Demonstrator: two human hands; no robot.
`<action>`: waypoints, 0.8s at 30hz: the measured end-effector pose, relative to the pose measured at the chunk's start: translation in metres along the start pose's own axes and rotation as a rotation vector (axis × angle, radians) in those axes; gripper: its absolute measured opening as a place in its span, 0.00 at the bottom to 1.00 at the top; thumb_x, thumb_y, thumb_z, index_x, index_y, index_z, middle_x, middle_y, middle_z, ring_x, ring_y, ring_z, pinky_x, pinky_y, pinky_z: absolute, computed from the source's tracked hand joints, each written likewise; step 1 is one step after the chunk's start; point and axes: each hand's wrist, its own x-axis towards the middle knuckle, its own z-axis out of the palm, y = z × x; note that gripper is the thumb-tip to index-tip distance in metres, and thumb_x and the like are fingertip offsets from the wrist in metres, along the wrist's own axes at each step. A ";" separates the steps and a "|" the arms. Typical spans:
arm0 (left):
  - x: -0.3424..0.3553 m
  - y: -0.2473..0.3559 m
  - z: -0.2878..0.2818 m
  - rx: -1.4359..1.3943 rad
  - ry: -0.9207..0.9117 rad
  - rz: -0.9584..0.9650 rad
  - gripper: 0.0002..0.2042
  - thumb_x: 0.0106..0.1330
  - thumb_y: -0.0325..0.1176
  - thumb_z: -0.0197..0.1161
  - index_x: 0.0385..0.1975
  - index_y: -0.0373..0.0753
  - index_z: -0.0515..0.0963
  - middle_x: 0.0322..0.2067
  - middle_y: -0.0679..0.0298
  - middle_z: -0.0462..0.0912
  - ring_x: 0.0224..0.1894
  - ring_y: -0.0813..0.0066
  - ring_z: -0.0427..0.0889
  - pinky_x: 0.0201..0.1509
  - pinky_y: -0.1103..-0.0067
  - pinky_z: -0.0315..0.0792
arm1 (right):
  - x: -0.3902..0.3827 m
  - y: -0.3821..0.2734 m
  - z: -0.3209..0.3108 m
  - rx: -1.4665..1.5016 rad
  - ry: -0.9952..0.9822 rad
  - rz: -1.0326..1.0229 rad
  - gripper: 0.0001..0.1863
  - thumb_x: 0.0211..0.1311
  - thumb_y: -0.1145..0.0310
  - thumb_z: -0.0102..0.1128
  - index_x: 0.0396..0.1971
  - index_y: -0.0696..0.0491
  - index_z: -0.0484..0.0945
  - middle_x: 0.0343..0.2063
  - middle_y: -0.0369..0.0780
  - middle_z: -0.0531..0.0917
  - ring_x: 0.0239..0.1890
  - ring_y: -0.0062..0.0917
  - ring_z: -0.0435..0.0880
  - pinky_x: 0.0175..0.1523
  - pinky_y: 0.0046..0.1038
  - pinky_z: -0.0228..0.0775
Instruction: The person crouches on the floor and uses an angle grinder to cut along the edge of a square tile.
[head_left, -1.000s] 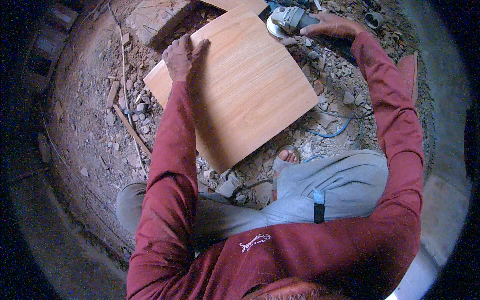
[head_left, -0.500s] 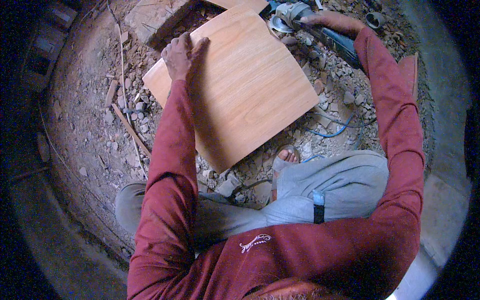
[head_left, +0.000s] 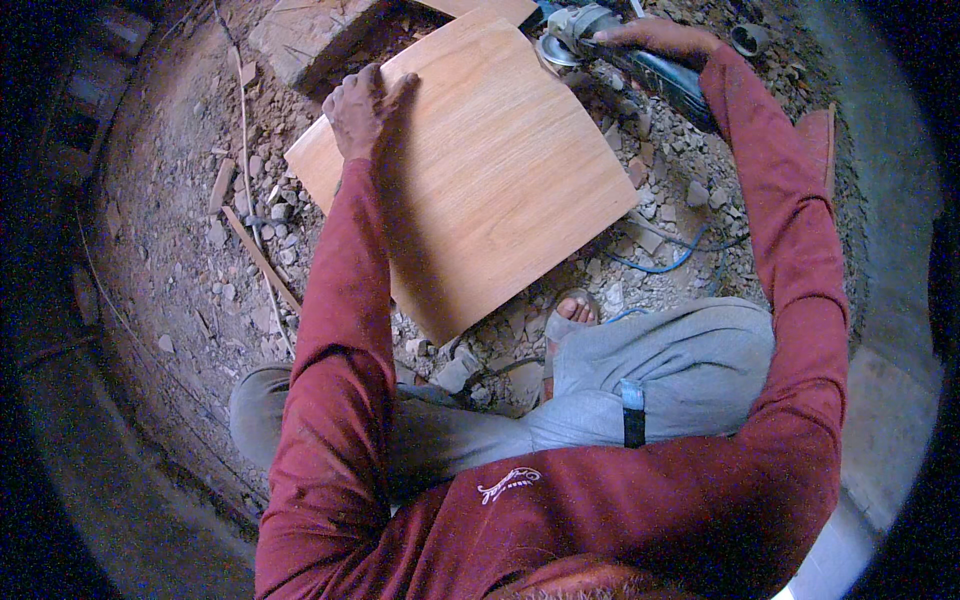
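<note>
The left hand (head_left: 357, 112), fingers slightly spread and bent over the edge, holds a wood-grain panel (head_left: 490, 180) lying over rubble (head_left: 697, 195). The right hand's (head_left: 660, 38) fingers curl around an angle grinder (head_left: 662, 84) beyond it. A hollow pipe piece (head_left: 760, 40) lies nearby, its inside too dark to read.

Grinder (head_left: 662, 82) R of brd (head_left: 510, 180)

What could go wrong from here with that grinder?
The angle grinder in the right hand has its disc near the wooden board; a slip might gouge it. The board lies over uneven rubble, so it could rock under the left hand. The exposed toes near the board could be hit by debris.
</note>
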 end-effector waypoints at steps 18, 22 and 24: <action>0.000 -0.011 0.002 0.022 0.049 -0.006 0.29 0.62 0.65 0.64 0.52 0.49 0.81 0.39 0.60 0.82 0.46 0.60 0.80 0.58 0.64 0.65 | 0.009 -0.009 -0.001 -0.002 -0.003 -0.006 0.27 0.63 0.44 0.66 0.51 0.51 0.82 0.34 0.35 0.86 0.28 0.21 0.83 0.34 0.27 0.77; 0.000 -0.008 0.002 0.009 0.037 -0.003 0.29 0.62 0.65 0.63 0.52 0.48 0.81 0.38 0.60 0.82 0.45 0.60 0.80 0.57 0.64 0.66 | 0.004 -0.012 0.002 -0.012 0.018 -0.001 0.28 0.63 0.43 0.66 0.51 0.51 0.82 0.34 0.35 0.86 0.28 0.21 0.82 0.34 0.26 0.77; -0.001 -0.009 0.003 0.010 0.053 0.004 0.29 0.62 0.65 0.63 0.52 0.48 0.81 0.37 0.60 0.82 0.45 0.60 0.80 0.56 0.64 0.66 | 0.000 -0.016 0.005 -0.014 0.010 0.001 0.27 0.63 0.43 0.66 0.51 0.51 0.82 0.35 0.35 0.86 0.29 0.20 0.83 0.35 0.26 0.77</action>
